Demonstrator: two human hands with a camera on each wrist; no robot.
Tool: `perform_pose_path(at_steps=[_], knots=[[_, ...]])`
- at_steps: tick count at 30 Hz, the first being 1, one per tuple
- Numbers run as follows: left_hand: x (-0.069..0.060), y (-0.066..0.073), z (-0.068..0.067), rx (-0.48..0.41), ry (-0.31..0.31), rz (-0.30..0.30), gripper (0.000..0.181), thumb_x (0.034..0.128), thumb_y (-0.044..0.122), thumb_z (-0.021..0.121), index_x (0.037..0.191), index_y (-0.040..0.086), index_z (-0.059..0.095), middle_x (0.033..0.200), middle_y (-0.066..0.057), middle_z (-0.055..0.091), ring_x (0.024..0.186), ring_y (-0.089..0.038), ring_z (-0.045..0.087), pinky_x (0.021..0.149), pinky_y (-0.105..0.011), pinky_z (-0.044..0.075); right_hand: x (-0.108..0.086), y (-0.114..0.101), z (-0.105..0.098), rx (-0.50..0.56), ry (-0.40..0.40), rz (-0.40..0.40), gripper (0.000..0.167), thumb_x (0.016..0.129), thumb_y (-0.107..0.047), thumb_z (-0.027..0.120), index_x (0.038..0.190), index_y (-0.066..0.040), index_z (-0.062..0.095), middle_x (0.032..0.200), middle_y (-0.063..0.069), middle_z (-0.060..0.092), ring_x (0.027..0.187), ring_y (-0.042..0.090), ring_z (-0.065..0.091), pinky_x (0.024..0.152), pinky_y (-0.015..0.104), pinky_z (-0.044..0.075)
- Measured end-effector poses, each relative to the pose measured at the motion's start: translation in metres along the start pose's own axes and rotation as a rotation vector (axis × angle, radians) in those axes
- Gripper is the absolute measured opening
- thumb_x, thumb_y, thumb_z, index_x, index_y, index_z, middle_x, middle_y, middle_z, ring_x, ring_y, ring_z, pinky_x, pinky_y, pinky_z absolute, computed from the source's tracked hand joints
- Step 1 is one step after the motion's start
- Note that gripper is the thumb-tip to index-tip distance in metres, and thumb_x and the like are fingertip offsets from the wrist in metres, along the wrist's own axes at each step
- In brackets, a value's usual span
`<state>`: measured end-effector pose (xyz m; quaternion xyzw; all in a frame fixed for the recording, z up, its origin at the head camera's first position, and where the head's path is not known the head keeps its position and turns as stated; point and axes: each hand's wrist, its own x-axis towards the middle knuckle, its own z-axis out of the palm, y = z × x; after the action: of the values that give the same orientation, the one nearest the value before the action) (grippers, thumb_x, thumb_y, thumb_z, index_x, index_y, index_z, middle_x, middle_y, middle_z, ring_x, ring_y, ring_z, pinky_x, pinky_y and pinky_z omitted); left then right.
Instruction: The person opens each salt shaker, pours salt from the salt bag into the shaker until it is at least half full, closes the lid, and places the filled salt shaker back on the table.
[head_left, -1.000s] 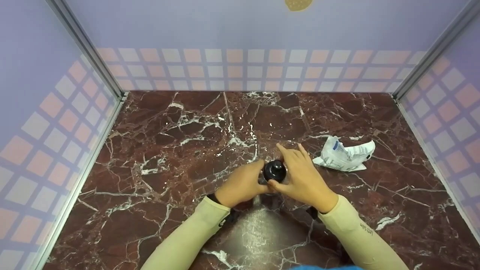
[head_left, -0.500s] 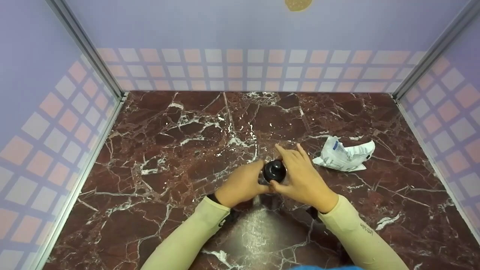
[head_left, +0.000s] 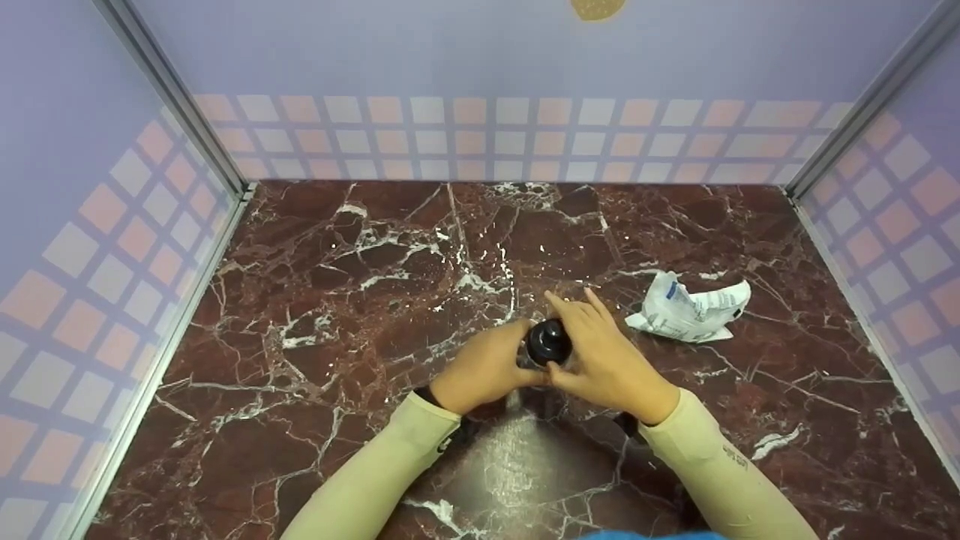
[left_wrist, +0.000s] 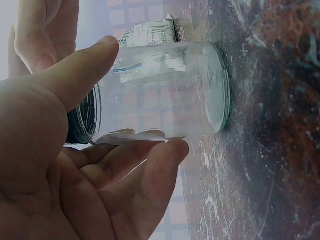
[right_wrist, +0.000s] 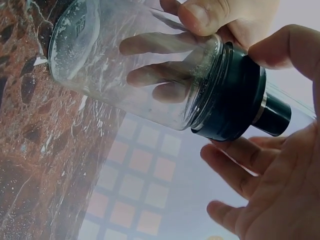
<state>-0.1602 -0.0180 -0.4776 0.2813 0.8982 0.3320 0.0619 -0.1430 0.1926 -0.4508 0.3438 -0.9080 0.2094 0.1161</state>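
Note:
A clear glass jar (left_wrist: 150, 95) with a black lid (right_wrist: 235, 92) stands upright near the middle of the table. Its glass is hazy with white grains inside the base. My left hand (head_left: 484, 367) grips the jar near the top, thumb on one side and fingers curled round the other. On the lid is my right hand (head_left: 607, 360), holding the rim between thumb and fingers. A small black knob (right_wrist: 273, 116) sticks up from the lid. Whether the jar's base touches the table cannot be told.
To the right of the hands lies a crumpled white printed packet (head_left: 686, 311). White specks (head_left: 504, 259) are scattered on the dark red marbled table (head_left: 337, 450) beyond the jar. Lilac panels (head_left: 480, 60) with a checked band stand at the back and both sides.
My right hand has turned slightly at the lid, its far fingertips shifting left and its thumb right. The left hand and jar have stayed put.

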Motion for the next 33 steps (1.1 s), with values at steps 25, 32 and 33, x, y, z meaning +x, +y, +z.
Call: perform_pose_path(at_steps=[25,32,33], knots=[[-0.0016,0.0029,-0.0009,0.021,-0.013,-0.074,0.056,0.0809,0.050,0.085,0.118,0.015,0.061,0.108,-0.001,0.071,0.095,-0.018,0.069,0.090,-0.038,0.057,0.0004,0.0009,0.0033,-0.061,0.008,0.101,0.104,0.084,-0.045,0.082,0.159,0.001,0.028,0.140,0.017,0.058,0.136,0.031,0.050,0.126,0.056,0.015],[-0.0012,0.0025,0.0000,0.003,-0.009,-0.070,0.057,0.0814,0.049,0.084,0.120,0.015,0.062,0.110,-0.001,0.071,0.098,-0.018,0.069,0.092,-0.038,0.057,-0.0003,0.0002,0.0033,-0.038,0.009,0.084,0.103,0.083,-0.038,0.082,0.160,0.001,0.027,0.139,0.017,0.060,0.137,0.031,0.050,0.126,0.058,0.015],[-0.0013,0.0023,0.0001,-0.008,-0.007,-0.065,0.057,0.0820,0.049,0.084,0.121,0.014,0.062,0.110,-0.001,0.071,0.098,-0.019,0.070,0.093,-0.038,0.057,-0.0004,0.0001,0.0033,-0.034,0.008,0.083,0.103,0.082,-0.037,0.082,0.160,0.001,0.026,0.138,0.017,0.060,0.137,0.031,0.050,0.126,0.058,0.014]])
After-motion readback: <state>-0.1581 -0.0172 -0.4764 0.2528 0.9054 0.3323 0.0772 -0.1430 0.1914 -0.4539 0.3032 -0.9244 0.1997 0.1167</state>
